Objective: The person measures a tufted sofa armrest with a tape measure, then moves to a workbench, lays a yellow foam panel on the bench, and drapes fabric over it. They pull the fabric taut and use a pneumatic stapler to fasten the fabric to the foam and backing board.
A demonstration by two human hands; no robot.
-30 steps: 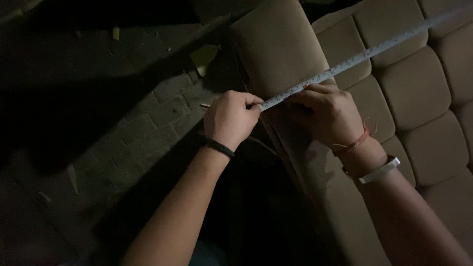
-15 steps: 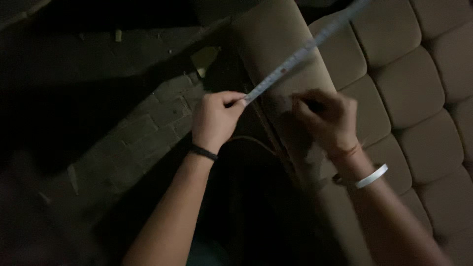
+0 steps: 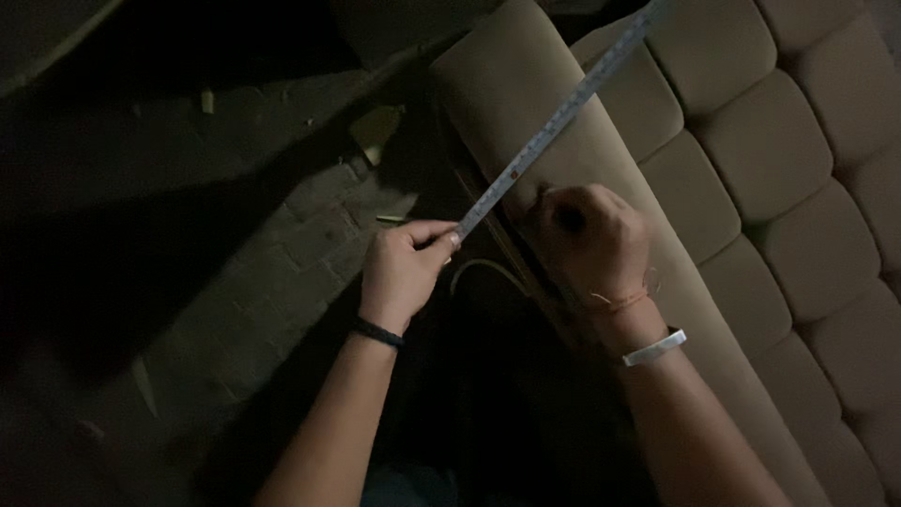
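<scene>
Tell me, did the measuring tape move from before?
Yes. The measuring tape swung steeper across the tufted tan cushion, its far end climbing to the top edge, while the left hand pinches its near end.

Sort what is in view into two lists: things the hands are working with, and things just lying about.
In use:
- measuring tape, its end pinched by the left hand
- tan tufted upholstered panel, its rolled edge under the right hand

Lying about:
- scraps on the brick floor

Dim light leaves most of the scene in shadow. A brick-paved floor [image 3: 282, 282] lies at left, littered with small scraps [image 3: 375, 127]. Dark shadow covers its upper part.
</scene>
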